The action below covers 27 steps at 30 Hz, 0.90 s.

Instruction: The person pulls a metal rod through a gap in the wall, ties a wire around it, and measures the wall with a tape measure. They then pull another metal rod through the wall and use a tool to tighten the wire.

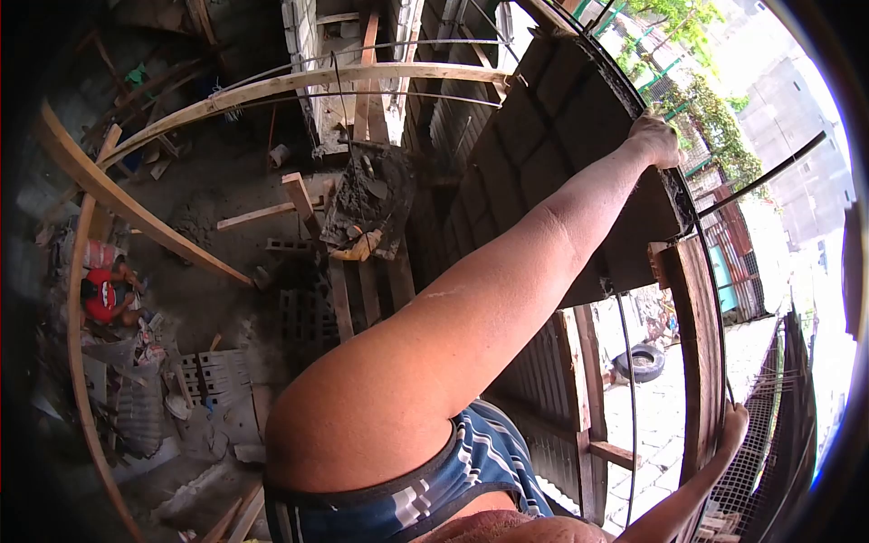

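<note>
My left arm reaches up across the view, and my left hand [656,140] is curled over the top edge of a grey block wall [543,154]. At the lower right my right hand [735,421] is closed around a thin dark steel bar [723,335], beside an upright wooden post [695,353]. Its fingers are small and partly hidden. Another steel bar [765,179] sticks out to the right of the wall, below my left hand.
Far below, a mortar board [367,195] has a trowel on it, near a yellow object [362,246]. Curved wooden strips [317,80] cross the left side. A person in red [104,300] sits low at left. Hollow blocks [213,376], a tire [641,363] and wire mesh [747,452] also show.
</note>
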Each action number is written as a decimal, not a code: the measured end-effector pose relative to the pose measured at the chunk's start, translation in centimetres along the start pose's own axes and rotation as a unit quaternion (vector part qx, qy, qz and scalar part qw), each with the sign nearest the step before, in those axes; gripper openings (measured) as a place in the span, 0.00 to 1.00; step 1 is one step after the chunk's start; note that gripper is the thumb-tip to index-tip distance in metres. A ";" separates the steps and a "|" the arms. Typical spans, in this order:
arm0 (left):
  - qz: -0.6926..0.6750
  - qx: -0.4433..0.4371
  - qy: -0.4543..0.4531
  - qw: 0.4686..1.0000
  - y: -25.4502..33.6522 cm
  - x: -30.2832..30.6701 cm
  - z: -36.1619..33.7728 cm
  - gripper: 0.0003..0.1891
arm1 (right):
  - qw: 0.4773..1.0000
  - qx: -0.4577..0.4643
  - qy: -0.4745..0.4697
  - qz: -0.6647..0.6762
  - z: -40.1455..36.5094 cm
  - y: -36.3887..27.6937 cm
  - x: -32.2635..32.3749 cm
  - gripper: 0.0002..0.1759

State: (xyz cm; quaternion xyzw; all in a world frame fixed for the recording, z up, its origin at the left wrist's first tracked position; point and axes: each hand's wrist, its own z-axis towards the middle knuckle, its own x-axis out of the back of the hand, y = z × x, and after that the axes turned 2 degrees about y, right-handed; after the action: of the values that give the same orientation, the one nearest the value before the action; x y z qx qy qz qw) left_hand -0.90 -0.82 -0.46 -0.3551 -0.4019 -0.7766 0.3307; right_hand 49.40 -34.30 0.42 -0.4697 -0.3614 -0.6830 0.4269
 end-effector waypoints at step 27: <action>-0.003 -0.002 0.018 1.000 0.0 0.1 -0.2 0.33 | 1.000 -0.010 -0.015 -0.005 -1.0 -2.1 1.4 0.23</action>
State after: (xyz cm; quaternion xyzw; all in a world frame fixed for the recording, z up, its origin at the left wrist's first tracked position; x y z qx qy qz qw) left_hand -0.97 -1.01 -0.42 -0.3404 -0.3952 -0.7848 0.3348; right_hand 46.86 -34.75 1.31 -0.4827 -0.3630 -0.6815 0.4132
